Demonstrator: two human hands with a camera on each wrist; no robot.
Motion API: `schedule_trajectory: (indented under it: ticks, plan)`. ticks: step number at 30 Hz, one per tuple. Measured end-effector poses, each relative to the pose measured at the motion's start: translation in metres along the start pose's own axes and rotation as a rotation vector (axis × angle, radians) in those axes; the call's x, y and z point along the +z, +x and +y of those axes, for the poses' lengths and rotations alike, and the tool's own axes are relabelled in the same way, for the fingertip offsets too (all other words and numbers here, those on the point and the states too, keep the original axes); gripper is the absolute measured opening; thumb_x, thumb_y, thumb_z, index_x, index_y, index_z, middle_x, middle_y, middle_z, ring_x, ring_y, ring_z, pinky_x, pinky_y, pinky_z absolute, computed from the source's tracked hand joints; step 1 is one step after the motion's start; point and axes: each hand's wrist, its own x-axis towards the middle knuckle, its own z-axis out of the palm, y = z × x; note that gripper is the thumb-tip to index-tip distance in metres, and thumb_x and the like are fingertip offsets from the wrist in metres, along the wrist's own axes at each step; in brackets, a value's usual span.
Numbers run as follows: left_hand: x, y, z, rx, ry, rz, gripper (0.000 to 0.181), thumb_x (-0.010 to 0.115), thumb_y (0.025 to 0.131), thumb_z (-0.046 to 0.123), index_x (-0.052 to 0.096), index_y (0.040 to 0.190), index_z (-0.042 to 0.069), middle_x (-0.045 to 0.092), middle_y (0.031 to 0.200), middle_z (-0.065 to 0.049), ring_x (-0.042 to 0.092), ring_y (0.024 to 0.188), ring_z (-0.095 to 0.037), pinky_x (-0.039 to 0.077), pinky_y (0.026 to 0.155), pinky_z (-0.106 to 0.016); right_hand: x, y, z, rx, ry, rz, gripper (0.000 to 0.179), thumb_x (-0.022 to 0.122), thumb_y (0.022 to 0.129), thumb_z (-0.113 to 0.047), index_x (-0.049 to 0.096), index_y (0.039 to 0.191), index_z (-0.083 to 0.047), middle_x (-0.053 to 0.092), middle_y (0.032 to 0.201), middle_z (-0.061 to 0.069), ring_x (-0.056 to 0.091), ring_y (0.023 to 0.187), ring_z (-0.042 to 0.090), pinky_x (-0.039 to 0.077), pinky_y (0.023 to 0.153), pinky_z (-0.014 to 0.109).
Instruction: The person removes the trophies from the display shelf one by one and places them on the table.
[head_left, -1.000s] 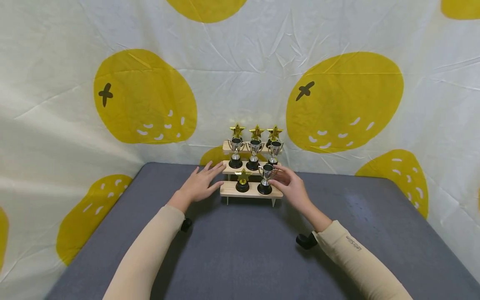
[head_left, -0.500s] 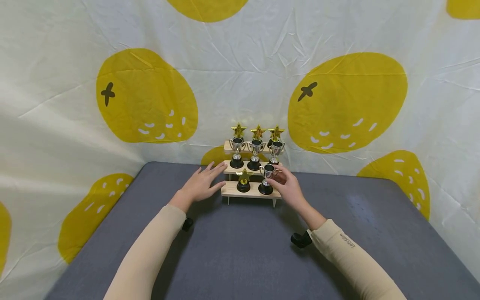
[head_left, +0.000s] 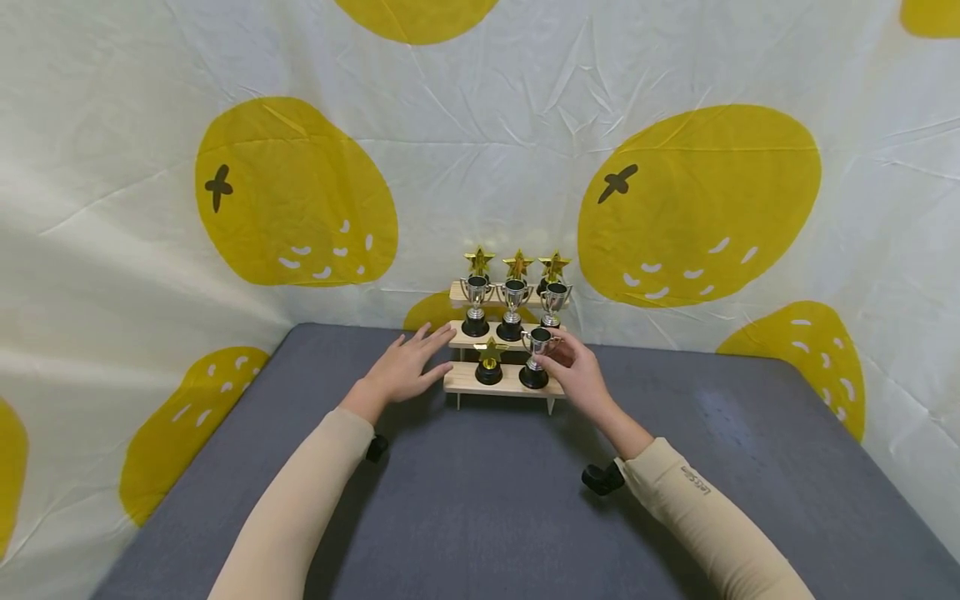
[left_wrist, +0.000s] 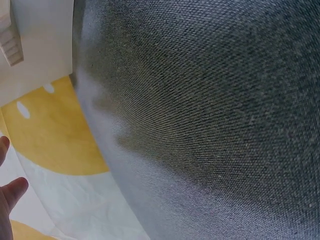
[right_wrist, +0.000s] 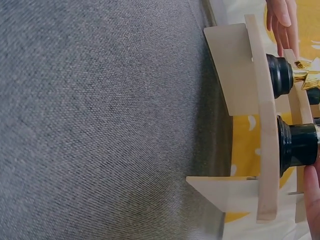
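Observation:
A three-tier wooden display stand [head_left: 504, 389] stands at the back of the table. On its lowest tier, my right hand [head_left: 581, 377] pinches a silver trophy cup [head_left: 538, 343] with thumb and fingers, at the right end. The cup's black base [right_wrist: 300, 145] sits upright on the board in the right wrist view. To its left on the same tier is a gold star trophy [head_left: 490, 360]. My left hand [head_left: 401, 367] is spread with straight fingers, its fingertips right at the stand's left side. Only its fingertips [left_wrist: 14, 192] show in the left wrist view.
Silver cups [head_left: 513, 304] line the middle tier, and gold star trophies [head_left: 518, 265] stand on the top tier. A white cloth [head_left: 480, 192] printed with yellow fruit hangs behind the dark grey table [head_left: 480, 508].
My right wrist has shifted slightly left, with the thumb a little further across the cup. The left hand stays at the stand's side. The view has drifted slightly.

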Motion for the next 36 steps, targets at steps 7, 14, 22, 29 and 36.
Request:
schedule_trajectory:
  ticks: [7,14,22,29,36]
  plan:
    - [0.000,0.001,0.000,-0.014,0.004,-0.013,0.067,0.047,0.108,0.049,0.026,0.165,0.022,0.023,0.169,-0.001,0.019,0.155,-0.034,0.018,0.118,-0.067,-0.004,-0.002,-0.008,0.027,-0.026,-0.012,0.049,0.071,0.096,-0.002,0.054,0.142,0.005,0.069,0.108,0.019,0.067,0.105,0.027,0.052,0.089,0.023]
    - [-0.001,0.001,-0.001,-0.009,0.001,-0.001,0.067,0.047,0.107,0.049,0.027,0.165,0.022,0.023,0.169,0.001,0.019,0.154,-0.034,0.019,0.117,-0.066,-0.009,-0.007,-0.014,0.028,-0.056,-0.038,0.049,0.072,0.097,-0.005,0.054,0.142,0.004,0.069,0.110,0.020,0.066,0.107,0.034,0.052,0.089,0.026]
    - [-0.002,0.000,-0.001,-0.011,-0.006,-0.011,0.067,0.047,0.107,0.049,0.027,0.165,0.023,0.022,0.169,0.002,0.019,0.155,-0.033,0.018,0.118,-0.066,-0.012,-0.013,-0.019,0.001,-0.053,-0.059,0.047,0.072,0.096,-0.002,0.055,0.139,0.007,0.069,0.108,0.019,0.067,0.097,0.018,0.051,0.083,0.018]
    - [-0.004,0.000,-0.001,-0.019,0.003,-0.011,0.067,0.048,0.107,0.049,0.028,0.165,0.023,0.023,0.169,0.001,0.020,0.154,-0.033,0.020,0.117,-0.066,-0.011,-0.019,-0.018,-0.015,-0.008,-0.074,0.045,0.072,0.094,0.002,0.056,0.136,0.008,0.067,0.106,0.020,0.065,0.091,0.003,0.052,0.081,0.017]
    - [-0.005,0.001,0.001,-0.012,-0.008,-0.019,0.066,0.048,0.107,0.049,0.029,0.165,0.022,0.023,0.169,0.000,0.020,0.154,-0.034,0.019,0.118,-0.066,-0.011,-0.025,-0.021,-0.029,-0.004,-0.093,0.045,0.071,0.094,0.004,0.056,0.136,0.008,0.068,0.105,0.021,0.066,0.090,0.005,0.053,0.080,0.018]
